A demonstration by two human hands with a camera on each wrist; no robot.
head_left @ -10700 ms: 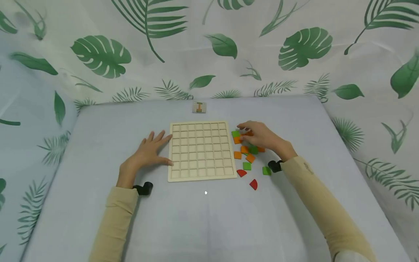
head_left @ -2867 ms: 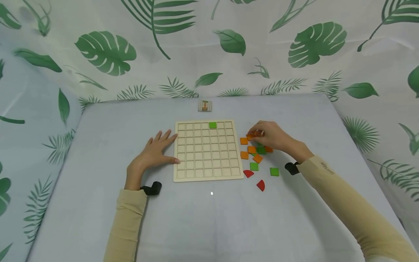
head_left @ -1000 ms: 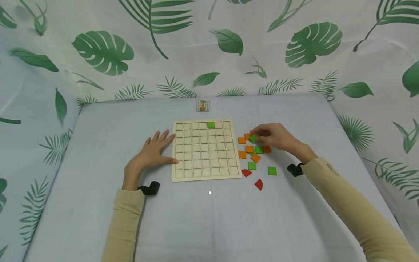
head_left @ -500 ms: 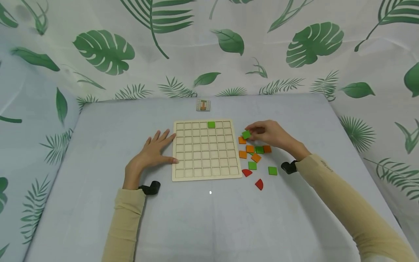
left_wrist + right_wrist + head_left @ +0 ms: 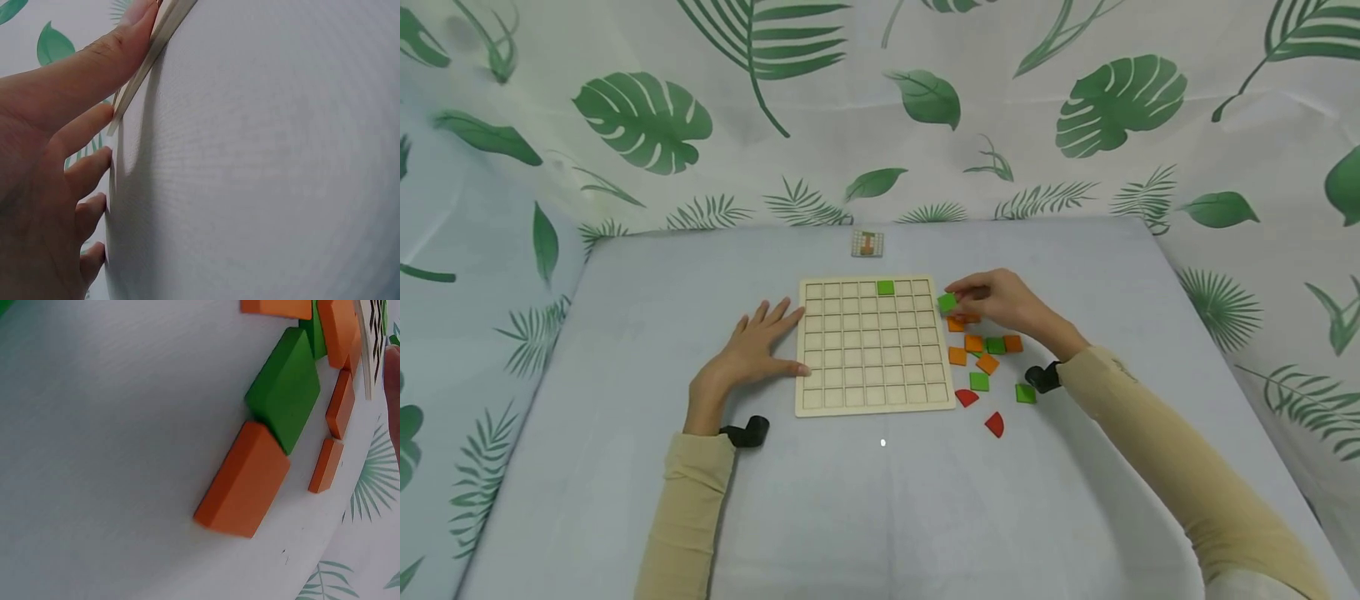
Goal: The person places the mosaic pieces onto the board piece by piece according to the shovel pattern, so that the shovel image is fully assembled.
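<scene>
A pale wooden grid board [image 5: 871, 340] lies mid-table, with one green square tile [image 5: 886, 287] in a top-row cell. My left hand [image 5: 747, 354] rests at the board's left edge, fingers spread, thumb and index touching it; the left wrist view shows the thumb on the board's edge [image 5: 147, 65]. My right hand [image 5: 1000, 302] pinches a green square tile [image 5: 947, 302] at the board's upper right edge, above orange tiles [image 5: 956, 324]. The right wrist view shows an orange tile [image 5: 244, 481] against a green tile [image 5: 287, 390]; only a sliver of the hand shows there.
To the right of the board lie several loose orange and green squares, among them a green one [image 5: 1026, 392], and two red quarter-circle pieces [image 5: 994, 424]. A small patterned card or piece [image 5: 867, 243] lies behind the board. Leaf-printed cloth [image 5: 865, 108] stands behind the table.
A green tile now sits in the grid's top row, unlike at first. My right hand has picked up another green tile and moved left with it to the board's edge. The left hand keeps its place.
</scene>
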